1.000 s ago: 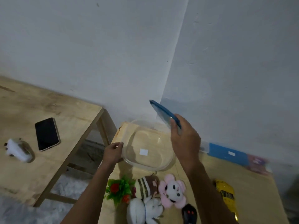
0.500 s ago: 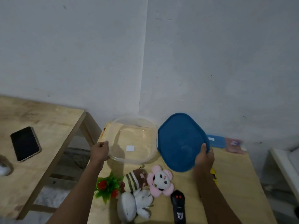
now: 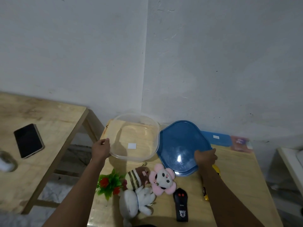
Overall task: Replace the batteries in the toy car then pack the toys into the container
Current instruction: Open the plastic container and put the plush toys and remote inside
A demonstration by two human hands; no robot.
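Wooden table (image 3: 237,169) in white corner (image 3: 144,63): left grip (image 3: 100,149) holds container (image 3: 157,128), right grip (image 3: 205,156) holds lid (image 3: 177,145).

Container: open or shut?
Open. The blue lid lies on the table beside the container, right hand gripping its edge; left hand holds the container's rim.

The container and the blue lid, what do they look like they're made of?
The container looks like clear, slightly cloudy plastic, since the wooden table shows through it. The blue lid looks like opaque, glossy plastic, judging by the bright glare spot.
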